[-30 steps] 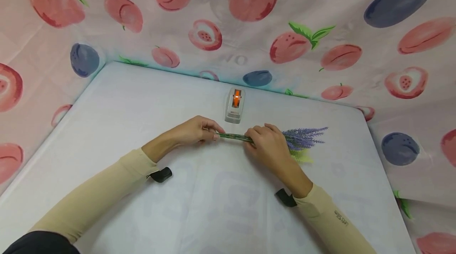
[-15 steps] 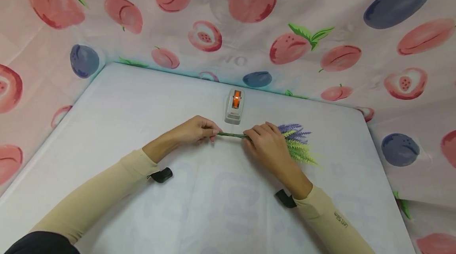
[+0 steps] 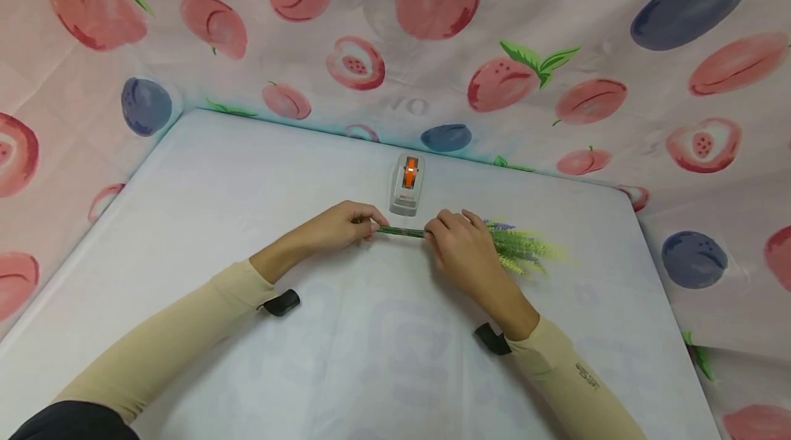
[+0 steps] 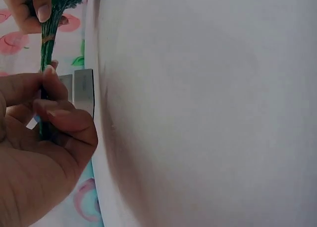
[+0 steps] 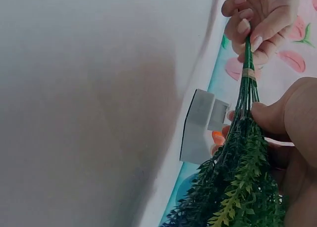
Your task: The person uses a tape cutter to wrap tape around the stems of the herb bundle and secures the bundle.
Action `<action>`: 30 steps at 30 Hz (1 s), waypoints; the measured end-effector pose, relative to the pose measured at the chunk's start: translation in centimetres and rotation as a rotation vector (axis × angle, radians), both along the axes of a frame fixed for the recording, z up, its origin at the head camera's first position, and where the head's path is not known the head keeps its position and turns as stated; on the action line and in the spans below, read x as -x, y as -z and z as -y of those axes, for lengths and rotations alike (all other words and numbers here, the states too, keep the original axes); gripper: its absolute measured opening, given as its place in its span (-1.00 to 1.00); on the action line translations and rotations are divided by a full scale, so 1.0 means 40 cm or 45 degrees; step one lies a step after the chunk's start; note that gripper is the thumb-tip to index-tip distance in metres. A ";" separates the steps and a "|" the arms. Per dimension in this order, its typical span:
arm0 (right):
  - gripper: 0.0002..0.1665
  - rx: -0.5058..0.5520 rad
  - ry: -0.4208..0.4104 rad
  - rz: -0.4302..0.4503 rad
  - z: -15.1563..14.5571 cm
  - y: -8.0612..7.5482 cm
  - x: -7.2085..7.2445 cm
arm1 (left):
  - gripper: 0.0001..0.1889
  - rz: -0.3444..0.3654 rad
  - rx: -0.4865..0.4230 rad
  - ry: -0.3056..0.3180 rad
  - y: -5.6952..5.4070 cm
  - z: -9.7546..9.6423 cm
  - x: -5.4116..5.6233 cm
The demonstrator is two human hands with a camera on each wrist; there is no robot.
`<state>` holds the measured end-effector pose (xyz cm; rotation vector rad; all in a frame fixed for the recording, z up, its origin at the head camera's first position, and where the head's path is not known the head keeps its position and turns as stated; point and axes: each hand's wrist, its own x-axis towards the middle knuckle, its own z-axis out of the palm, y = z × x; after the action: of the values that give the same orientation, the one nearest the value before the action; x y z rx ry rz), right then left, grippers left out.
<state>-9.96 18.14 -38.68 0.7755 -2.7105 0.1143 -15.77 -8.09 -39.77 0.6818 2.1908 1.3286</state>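
Observation:
A bunch of artificial lavender, with green, yellow and some purple sprigs, lies sideways between the two hands above the table. My left hand pinches the stem ends between thumb and fingers. Close to the flower heads, my right hand grips the stems, its thumb on them in the right wrist view. A narrow tan band circles the stems between the hands; it also shows in the left wrist view. Part of the flower heads is hidden behind the right hand in the head view.
Just beyond the hands stands a grey tape dispenser with an orange wheel, on the white-covered table. A fruit-print cloth hangs behind the table and along its sides.
The bunch has turned about its stems: mostly purple sprigs showed earlier, green and yellow ones now. Both hands stay in nearly the same place, the left fingers shifting slightly on the stem ends.

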 end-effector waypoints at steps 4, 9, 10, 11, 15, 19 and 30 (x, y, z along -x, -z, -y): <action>-0.92 0.001 0.001 0.001 0.003 0.003 0.002 | -0.76 -0.035 0.041 0.024 0.004 0.004 0.005; -0.90 -0.040 -0.001 0.027 0.005 0.003 0.006 | -0.72 -0.124 0.071 0.043 0.008 0.008 0.007; -0.90 -0.050 -0.003 0.036 0.005 0.004 0.008 | -0.72 -0.137 0.077 0.041 0.007 0.009 0.007; -0.89 -0.060 -0.008 0.044 0.005 0.004 0.010 | -0.72 -0.146 0.081 0.041 0.007 0.009 0.007; -0.80 -0.078 -0.042 0.085 0.005 0.004 0.016 | -0.72 -0.172 0.094 0.048 0.004 0.009 0.008; -0.63 -0.055 -0.070 0.114 0.003 0.007 0.021 | -0.73 -0.170 0.108 0.055 0.007 0.008 0.010; -0.74 0.030 -0.086 -0.020 -0.006 0.013 0.033 | -0.72 -0.004 0.080 0.031 0.011 0.012 0.016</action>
<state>-11.28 18.38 -39.20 0.8573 -2.6643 0.1552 -16.40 -8.57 -40.22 0.6848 2.2101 1.2420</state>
